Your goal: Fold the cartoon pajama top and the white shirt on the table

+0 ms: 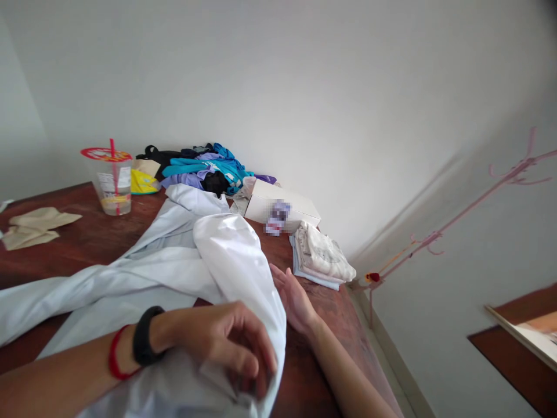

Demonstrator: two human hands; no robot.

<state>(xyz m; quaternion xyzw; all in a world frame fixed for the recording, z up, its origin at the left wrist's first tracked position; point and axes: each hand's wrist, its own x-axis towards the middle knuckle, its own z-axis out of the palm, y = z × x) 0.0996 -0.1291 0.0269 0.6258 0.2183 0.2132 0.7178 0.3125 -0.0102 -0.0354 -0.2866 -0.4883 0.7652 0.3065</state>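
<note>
A rumpled white shirt (pixel 174 273) lies spread across the wooden table, one sleeve stretching out to the left edge. My left hand (pixel 230 342), wearing a black wristband and a red cord, is over the near part of the shirt. Its fingers curl down and close on the cloth by the right edge. Part of its grip is hidden behind the thumb. My right hand (pixel 296 299) rests just beyond the shirt's right side, palm turned inward and fingers stretched out. The fingertips are close to the fabric; whether they touch it I cannot tell.
A plastic cup with a red straw (pixel 115 186) stands at the back left, near brown napkins (pixel 39 226). Behind are a heap of clothes (pixel 204 168), a white box (pixel 278 203) and folded clothes (pixel 324 255). A pink coat rack (pixel 461 215) leans in view at right.
</note>
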